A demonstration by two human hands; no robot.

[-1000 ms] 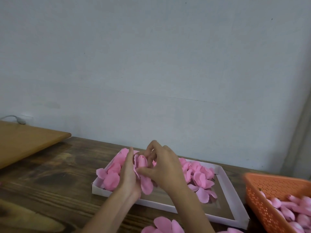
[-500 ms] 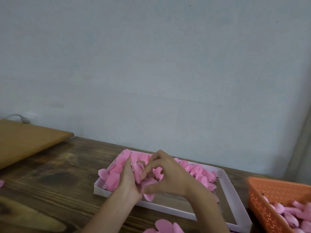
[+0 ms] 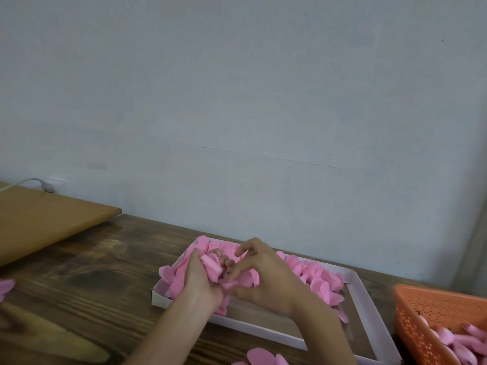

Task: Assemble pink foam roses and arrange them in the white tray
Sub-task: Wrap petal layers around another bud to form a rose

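A white tray (image 3: 361, 288) lies on the dark wooden table and holds several pink foam petals (image 3: 321, 283) along its far side. Both my hands work together over the tray's left part. My left hand (image 3: 200, 280) grips a partly rolled pink foam rose (image 3: 213, 267) from the left. My right hand (image 3: 263, 277) has its fingers curled around the rose's petals from the right. The rose's lower part is hidden between my palms.
An orange perforated basket (image 3: 432, 309) with pink rolled buds (image 3: 458, 343) stands at the right edge. Loose pink petals (image 3: 261, 356) lie at the table's front edge, another petal (image 3: 5, 287) at the far left. A light wooden board (image 3: 39, 219) sits back left.
My hands have dropped lower over the tray and closed tighter around the rose, with the petals pressed in around the bud.
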